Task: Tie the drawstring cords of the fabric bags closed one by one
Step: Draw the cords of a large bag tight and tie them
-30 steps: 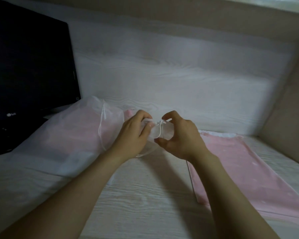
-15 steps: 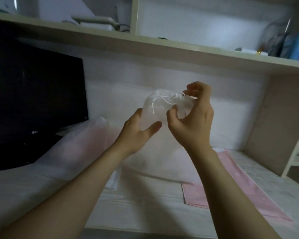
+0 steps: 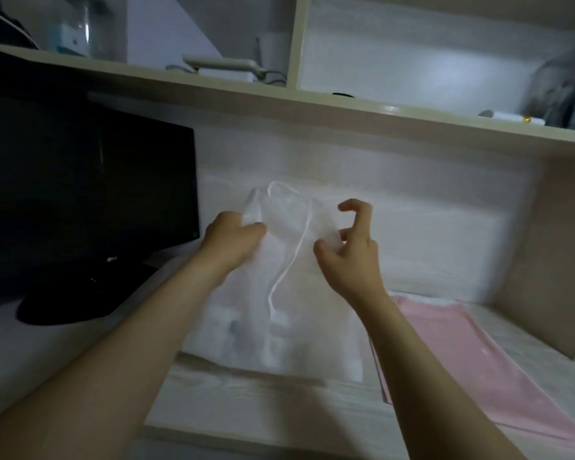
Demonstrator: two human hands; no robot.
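**Left hand held the white bag up; right hand's hold unclear**

The left hand gripped the upper left corner of the sheer white bag, fingers curled into the fabric. The bag hung above the desk, beside the monitor. Its drawstring cord trailed loose down the front. The right hand sat at the bag's upper right edge, fingers hooked and spread apart. Blur hid whether it pinched the fabric. Pink fabric lay flat on the desk to the right.
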